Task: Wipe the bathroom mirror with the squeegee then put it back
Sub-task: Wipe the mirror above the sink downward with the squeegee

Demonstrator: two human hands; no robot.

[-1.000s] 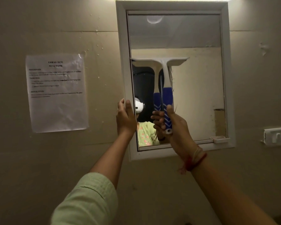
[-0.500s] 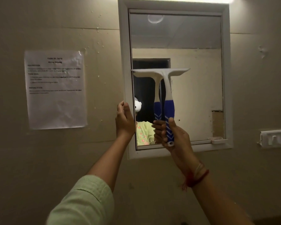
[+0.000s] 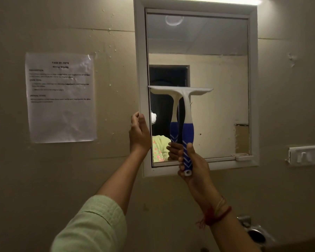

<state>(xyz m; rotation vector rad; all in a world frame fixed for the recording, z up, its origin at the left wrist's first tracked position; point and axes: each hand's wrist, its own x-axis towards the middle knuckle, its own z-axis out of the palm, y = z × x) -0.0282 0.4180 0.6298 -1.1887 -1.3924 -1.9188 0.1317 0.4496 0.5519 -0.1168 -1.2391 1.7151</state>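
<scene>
The right hand is raised in front of the lower part of the mirror, forearm extending up from the lower right of the view. Its fingers are wrapped closed around the lower blue section of the squeegee handle, thumb lying along the handle's front; the handle's white end cap protrudes just below the hand. A red thread band circles the right wrist.

The squeegee stands upright. Its white blade head is horizontal, roughly halfway up the glass. The left tip of the blade reaches the inner edge of the mirror frame; the right tip ends left of the glass centre line. The blade edge appears to lie against the glass, with its reflection directly behind it.

The left hand is raised beside the left side of the mirror frame, forearm rising from the lower centre of the view in a light green sleeve. Its fingers are curled loosely over the frame's outer edge, thumb toward the glass; it holds no object.

A printed paper sheet is fixed to the wall left of the mirror. A white switch plate sits on the wall to the right, near the frame's lower corner. A metal fitting is visible at lower right.
</scene>
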